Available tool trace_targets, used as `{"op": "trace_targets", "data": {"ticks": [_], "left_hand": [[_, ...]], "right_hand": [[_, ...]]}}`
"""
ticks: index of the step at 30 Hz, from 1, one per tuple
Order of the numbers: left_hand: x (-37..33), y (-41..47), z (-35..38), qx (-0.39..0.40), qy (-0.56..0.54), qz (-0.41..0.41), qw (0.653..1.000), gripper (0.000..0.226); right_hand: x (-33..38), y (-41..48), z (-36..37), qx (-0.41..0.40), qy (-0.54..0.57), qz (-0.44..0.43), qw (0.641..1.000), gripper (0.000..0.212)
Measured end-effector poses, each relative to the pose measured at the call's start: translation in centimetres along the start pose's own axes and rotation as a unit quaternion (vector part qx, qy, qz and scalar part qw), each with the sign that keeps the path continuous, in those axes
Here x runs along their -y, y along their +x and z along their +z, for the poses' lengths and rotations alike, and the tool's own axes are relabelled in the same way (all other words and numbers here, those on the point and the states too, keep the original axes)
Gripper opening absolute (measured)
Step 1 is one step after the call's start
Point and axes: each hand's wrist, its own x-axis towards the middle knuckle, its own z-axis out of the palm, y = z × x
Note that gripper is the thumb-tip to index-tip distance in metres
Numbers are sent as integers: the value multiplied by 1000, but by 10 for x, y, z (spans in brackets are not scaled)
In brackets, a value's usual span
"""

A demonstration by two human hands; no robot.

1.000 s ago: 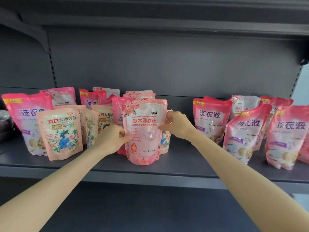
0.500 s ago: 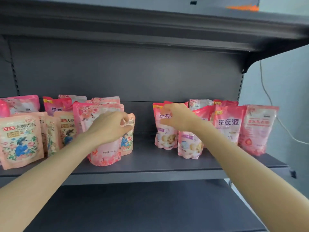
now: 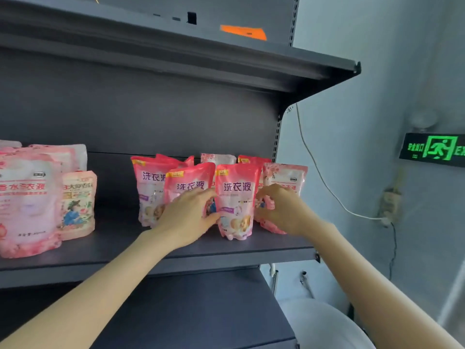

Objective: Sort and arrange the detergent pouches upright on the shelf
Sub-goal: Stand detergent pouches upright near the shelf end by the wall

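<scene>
Left hand (image 3: 186, 217), right hand (image 3: 283, 210) either side of pink pouch (image 3: 236, 197), curled fingers pinching its edges, likely squaring it upright on shelf (image 3: 226, 251); other pouches (image 3: 151, 187) behind it.

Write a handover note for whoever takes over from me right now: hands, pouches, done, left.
Left hand: fingers curled on the left edge of the front dark pink pouch.
Right hand: fingers curled at its right edge; whether it grips that pouch or the light floral pouch behind is unclear.
Pouches: right cluster stands on the shelf; large pale pink pouch and peach floral pouch stand at left.
Done: visible pouches all stand, some leaning.
Left: the right cluster looks mixed, so probably separate pale from dark pink and line up the rows.
</scene>
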Motion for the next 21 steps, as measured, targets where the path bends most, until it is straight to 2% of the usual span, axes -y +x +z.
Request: {"op": "trace_targets", "data": {"ticks": [8,14,16,18,21], "left_hand": [[-44,70,54,-20,-26,56,998,48],[-63,117,122,-22,-145,47,988,45],[-68,128,146,-28,-189,30,981,56],[-72,139,167,-34,-244,26,969,78],[-78,154,190,-57,-294,-5,954,94]], "right_hand": [[-84,28,-12,-38,7,31,999,41],[-136,65,-12,-82,10,43,996,50],[-153,77,-10,-97,21,52,994,61],[-168,85,-3,-103,41,68,992,73],[-190,94,14,-92,144,98,980,88]]}}
